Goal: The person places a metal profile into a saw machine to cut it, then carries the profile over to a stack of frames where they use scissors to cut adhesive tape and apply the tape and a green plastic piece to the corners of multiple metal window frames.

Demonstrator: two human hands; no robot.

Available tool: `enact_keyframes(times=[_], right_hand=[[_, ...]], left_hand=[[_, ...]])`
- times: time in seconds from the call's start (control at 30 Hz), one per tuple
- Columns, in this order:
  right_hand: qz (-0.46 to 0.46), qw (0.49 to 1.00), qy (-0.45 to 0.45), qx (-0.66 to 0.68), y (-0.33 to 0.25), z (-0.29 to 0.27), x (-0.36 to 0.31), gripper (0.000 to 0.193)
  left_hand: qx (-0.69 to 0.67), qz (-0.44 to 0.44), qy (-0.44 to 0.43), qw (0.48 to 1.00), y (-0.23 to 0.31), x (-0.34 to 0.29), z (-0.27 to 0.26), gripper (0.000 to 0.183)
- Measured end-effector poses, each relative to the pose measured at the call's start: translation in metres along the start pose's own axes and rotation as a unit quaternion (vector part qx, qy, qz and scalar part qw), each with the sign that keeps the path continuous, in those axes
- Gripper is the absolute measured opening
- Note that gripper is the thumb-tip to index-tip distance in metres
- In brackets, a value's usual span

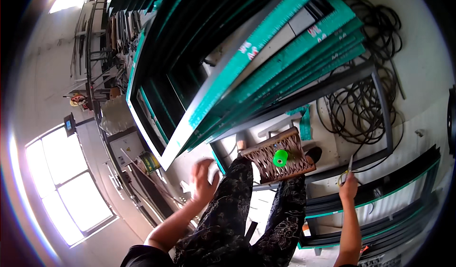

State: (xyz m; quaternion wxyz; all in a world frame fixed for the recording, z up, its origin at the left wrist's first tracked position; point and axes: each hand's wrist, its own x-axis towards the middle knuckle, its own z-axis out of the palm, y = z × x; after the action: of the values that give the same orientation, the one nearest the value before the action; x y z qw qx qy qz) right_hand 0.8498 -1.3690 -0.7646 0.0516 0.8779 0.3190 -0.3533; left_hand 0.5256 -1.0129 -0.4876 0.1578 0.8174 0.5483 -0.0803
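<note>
Your right hand [349,185] grips thin scissors [348,168], probably yellow-handled, near coiled black rubber cord [361,110]. Left hand [203,181] blurred, fingers spread, empty. Green spool [280,158] on woven stool [280,155].

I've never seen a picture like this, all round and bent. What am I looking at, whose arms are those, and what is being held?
This is one picture from a wide fisheye camera worn on a person's head, looking down; the lens bends straight edges. No machine here: the two bare arms rising from the lower edge are the wearer's own. The right hand grips what looks like a pair of scissors beside a dark metal frame. The left hand is raised, blurred and seems empty. Between them are the wearer's patterned trousers and a woven stool with a green spool on it. Above leans a stack of window frames wrapped in green film; black rubber cord lies coiled on the floor.
</note>
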Motion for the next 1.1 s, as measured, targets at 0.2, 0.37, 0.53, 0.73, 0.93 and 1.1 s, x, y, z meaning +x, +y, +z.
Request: enact_keyframes(times=[0.2,0.37,0.53,0.73,0.93,1.1], right_hand=[[-0.064,0.968,0.155,0.188,-0.141,-0.113,-0.033,0.079],[-0.236,0.934,0.222,0.148,-0.334,-0.198,-0.034,0.060],[-0.414,0.874,0.249,0.059,-0.531,-0.233,-0.017,0.054],[-0.408,0.893,0.175,-0.071,-0.612,-0.201,0.010,0.043],[-0.407,0.895,0.177,-0.029,-0.614,-0.190,0.007,0.051],[-0.378,0.886,0.255,-0.080,-0.607,-0.173,0.020,0.059]], left_hand=[[0.091,-0.042,0.101,0.990,-0.123,0.064,-0.020,0.093],[-0.004,-0.051,0.069,0.996,-0.166,0.108,0.006,0.091],[-0.002,-0.036,0.092,0.995,-0.178,0.111,0.009,0.059],[-0.049,-0.035,0.047,0.997,-0.190,0.073,0.008,0.058],[-0.058,-0.029,0.036,0.997,-0.212,0.068,0.002,0.063],[-0.124,0.002,-0.060,0.991,-0.223,0.083,-0.012,0.065]])
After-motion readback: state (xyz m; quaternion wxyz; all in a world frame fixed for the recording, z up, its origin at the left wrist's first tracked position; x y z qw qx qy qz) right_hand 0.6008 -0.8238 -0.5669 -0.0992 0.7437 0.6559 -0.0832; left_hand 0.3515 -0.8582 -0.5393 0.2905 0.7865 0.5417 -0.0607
